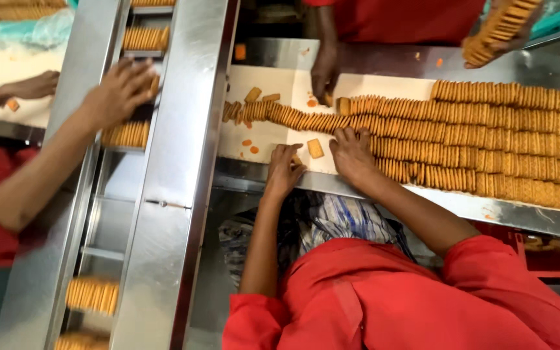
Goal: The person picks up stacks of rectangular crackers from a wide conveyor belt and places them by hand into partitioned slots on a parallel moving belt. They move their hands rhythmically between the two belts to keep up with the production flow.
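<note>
**Kid:** Steel everywhere! What is that long shiny thing on the left side?

**Helper:** That is a metal track (163,162). Small stacks of biscuits (128,134) sit in its slots. In the upper left, another worker's hand (118,91) is pressing down on one stack.

**Kid:** And the two hands in the middle?

**Helper:** Those belong to the person in the red shirt at the bottom. The left hand (284,170) is at the near edge of the white belt (260,136). Its fingers are bent and the tips touch the belt. I cannot tell if it is holding something small under them. One lone biscuit (315,148) lies flat just to its right.

**Kid:** What about the other one?

**Helper:** The right hand (352,152) is palm down with its fingers spread. The tips push on the left end of the rows of biscuits (487,142). It is not wrapped around anything.

**Kid:** So what is going on?

**Helper:** I think the hands are tidying the end of the rows. To lift a bunch, I think the fingers would need to squeeze it from both ends so it stays together.

**Kid:** How are the arms?

**Helper:** Both reach up from the bottom of the frame. The left arm is nearly straight and the right arm slants in from the right.

**Kid:** And up top?

**Helper:** Another hand (325,71) touches the far row. In the upper right, someone holds a long stack (500,29).
</note>
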